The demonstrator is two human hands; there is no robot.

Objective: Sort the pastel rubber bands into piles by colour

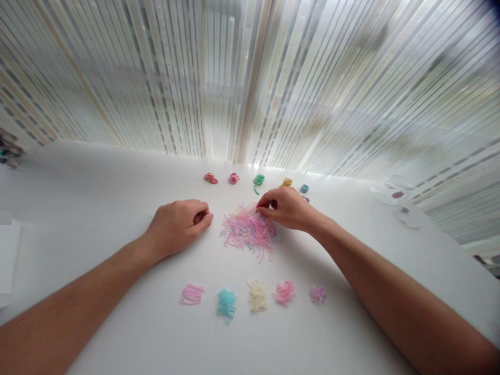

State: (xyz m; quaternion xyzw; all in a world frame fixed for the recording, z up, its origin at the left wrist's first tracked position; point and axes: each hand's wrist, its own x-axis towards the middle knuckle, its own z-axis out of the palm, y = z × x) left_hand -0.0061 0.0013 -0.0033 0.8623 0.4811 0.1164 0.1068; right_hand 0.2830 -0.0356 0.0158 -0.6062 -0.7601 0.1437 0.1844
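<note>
A loose pile of thin pastel strands (250, 229), mostly pink, lies mid-table. My right hand (279, 207) pinches at its upper right edge; what its fingertips hold is too small to name. My left hand (182, 224) rests curled on the table left of the pile, and whatever its fingers hold is hidden. Nearer me is a row of small sorted bunches: pink (192, 294), turquoise (227, 304), cream (257, 296), rose (285, 292) and lilac (316, 294).
Behind the pile sit small coils: red (211, 178), pink (234, 178), green (258, 182), yellow (286, 182), blue (304, 188), and a purple one partly hidden. Clear round items (407, 216) stand at the right. A string curtain (234, 78) hangs behind the white table (156, 333).
</note>
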